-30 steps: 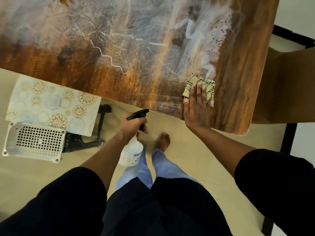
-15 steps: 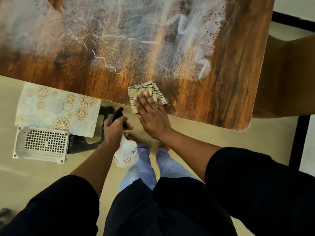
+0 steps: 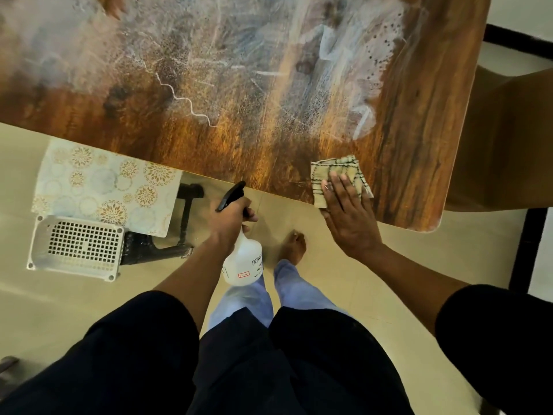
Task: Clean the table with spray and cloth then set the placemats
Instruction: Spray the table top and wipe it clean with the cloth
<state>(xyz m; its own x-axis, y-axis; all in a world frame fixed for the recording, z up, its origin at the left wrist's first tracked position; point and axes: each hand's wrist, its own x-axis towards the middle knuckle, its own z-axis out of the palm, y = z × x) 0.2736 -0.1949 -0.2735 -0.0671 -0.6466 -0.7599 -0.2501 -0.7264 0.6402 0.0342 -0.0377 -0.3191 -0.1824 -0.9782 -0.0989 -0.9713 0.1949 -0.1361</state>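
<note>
The wooden table (image 3: 209, 139) fills the top of the head view, streaked with white spray film and wipe marks. A folded beige cloth with dark stripes (image 3: 330, 172) lies on the table near its front edge, towards the right corner. My right hand (image 3: 348, 217) presses flat on the cloth with straight fingers. Below the table edge my left hand (image 3: 230, 220) grips the neck of a white spray bottle (image 3: 244, 259) with a black trigger head, held over the floor. A white placemat with gold flower rings (image 3: 101, 187) lies at the left, lower than the table top.
A white perforated plastic stool or crate (image 3: 77, 245) stands on the floor at the left, beside a black table leg base (image 3: 167, 250). A brown chair (image 3: 505, 139) sits past the table's right edge. My legs and a bare foot (image 3: 294, 247) are on the beige floor.
My right hand swept the cloth left along the front edge, then back right to near the corner. The left hand with the bottle stayed below the table edge.
</note>
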